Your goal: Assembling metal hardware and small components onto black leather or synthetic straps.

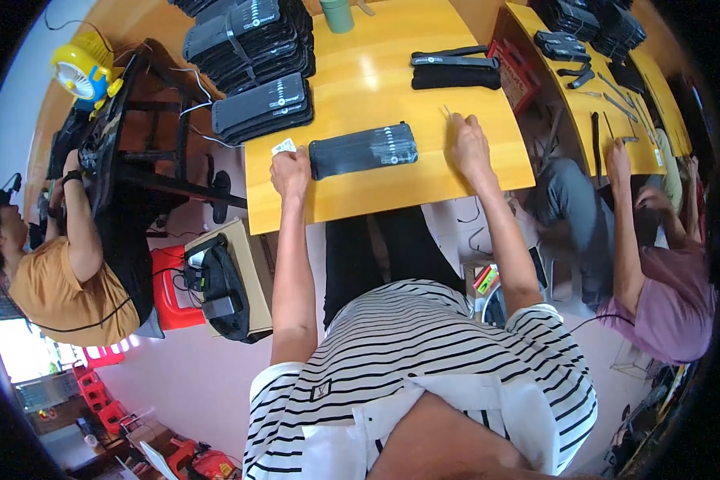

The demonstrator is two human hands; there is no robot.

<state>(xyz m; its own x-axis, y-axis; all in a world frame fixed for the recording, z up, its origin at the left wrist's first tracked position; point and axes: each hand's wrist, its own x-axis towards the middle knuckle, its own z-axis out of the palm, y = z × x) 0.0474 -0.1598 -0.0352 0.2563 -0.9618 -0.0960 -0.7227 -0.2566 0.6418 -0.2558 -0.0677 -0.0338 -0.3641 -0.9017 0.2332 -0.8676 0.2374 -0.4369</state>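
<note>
A flat black fabric pouch (364,150) with pale print lies on the yellow table between my hands. At its left end, my left hand (290,172) is closed on a small white label (283,146) that sticks up past the fingers. Off the pouch's right end, my right hand (472,150) is closed round a thin tool (446,110); only its tip shows, so I cannot tell its kind. Beyond the left hand sits a short stack of similar black pouches (264,110). More folded black pouches (456,70) lie past the right hand.
Tall strapped bundles of black pouches (248,44) stand at the table's far left, near a green cup (338,16). On the right, a person in purple (656,296) works at another table with tools. A person in orange (80,280) sits left, near a yellow fan (84,68).
</note>
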